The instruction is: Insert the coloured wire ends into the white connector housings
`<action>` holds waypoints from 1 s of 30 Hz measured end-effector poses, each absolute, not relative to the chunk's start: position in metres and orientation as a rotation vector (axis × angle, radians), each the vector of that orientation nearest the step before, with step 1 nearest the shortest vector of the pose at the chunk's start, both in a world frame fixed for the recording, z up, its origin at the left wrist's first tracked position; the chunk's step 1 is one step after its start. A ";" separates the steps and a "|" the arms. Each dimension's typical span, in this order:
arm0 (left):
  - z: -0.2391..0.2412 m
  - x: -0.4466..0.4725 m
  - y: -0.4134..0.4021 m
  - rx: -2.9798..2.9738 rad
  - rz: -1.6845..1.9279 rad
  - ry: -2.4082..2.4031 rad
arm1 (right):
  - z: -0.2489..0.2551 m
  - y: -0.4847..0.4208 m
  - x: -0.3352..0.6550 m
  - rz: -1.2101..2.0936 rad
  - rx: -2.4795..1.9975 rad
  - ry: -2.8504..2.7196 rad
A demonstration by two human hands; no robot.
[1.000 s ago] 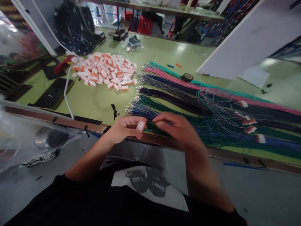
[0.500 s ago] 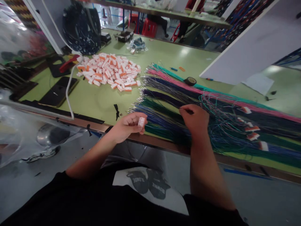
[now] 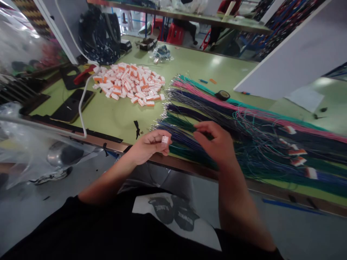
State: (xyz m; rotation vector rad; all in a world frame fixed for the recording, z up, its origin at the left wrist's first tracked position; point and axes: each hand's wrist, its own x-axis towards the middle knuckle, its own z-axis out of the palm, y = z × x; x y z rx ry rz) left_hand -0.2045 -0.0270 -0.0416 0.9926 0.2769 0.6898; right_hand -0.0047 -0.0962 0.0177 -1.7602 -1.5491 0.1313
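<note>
My left hand (image 3: pixel 148 147) pinches a small white connector housing (image 3: pixel 165 139) near the table's front edge, its slotted side turned to the right. My right hand (image 3: pixel 215 142) hovers over the laid-out wires, thumb and forefinger apart, with nothing visible between them. Beneath it run dark green wires (image 3: pixel 181 121) and blue wires (image 3: pixel 173 131), their bare metal tips pointing left. Above these lie dark purple, grey, pink wires (image 3: pixel 189 87) and teal wires (image 3: pixel 195 82). A heap of white and orange connector housings (image 3: pixel 132 82) is beyond my left hand.
A roll of black tape (image 3: pixel 222 95) rests on the wires. Several wired connectors (image 3: pixel 297 161) lie at the right. A phone (image 3: pixel 72 105), a white cable (image 3: pixel 81 108) and red-handled pliers (image 3: pixel 84 74) are at the left. A pale panel (image 3: pixel 284 50) stands at the right.
My right hand has moved left over the wires, and its thumb and forefinger have parted from a pinch. My left hand still holds the connector housing. The view has shifted slightly.
</note>
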 end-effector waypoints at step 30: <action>-0.034 -0.203 -0.030 0.964 0.708 0.325 | 0.018 -0.106 -0.051 0.161 -1.820 -1.976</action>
